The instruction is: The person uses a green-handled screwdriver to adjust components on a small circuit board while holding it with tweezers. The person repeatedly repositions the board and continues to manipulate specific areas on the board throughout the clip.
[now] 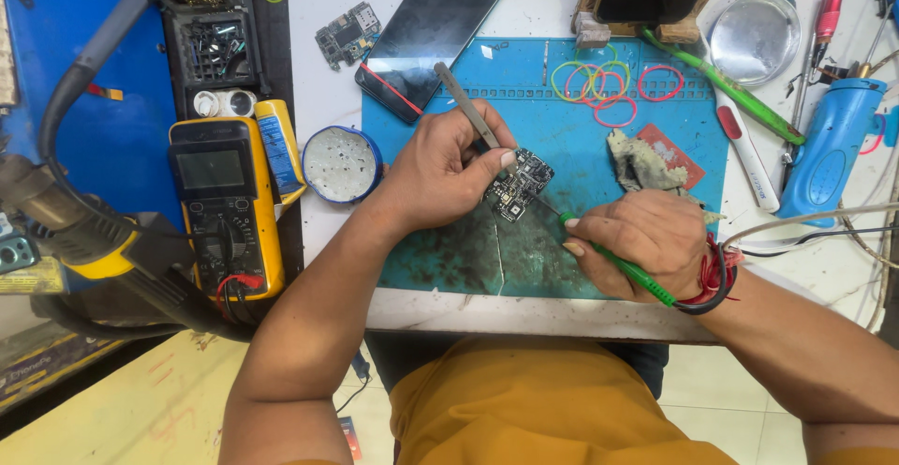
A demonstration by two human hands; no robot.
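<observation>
A small dark circuit board [521,182] lies on the blue work mat [562,137] in the middle of the bench. My left hand [440,170] grips metal tweezers [465,104], whose points come down at the board's left edge. My right hand [646,240] holds a thin green-handled soldering iron [623,264] like a pen; its metal tip touches the board's right side. A red thread and a dark band circle my right wrist.
A phone [429,27] lies face down at the mat's far left, with another small board [347,34] beside it. A round flux tin [341,163], a yellow multimeter [225,203], coloured rubber bands [599,81], a dirty rag [641,161], a blue tool [829,151] and a metal dish [754,36] surround the mat.
</observation>
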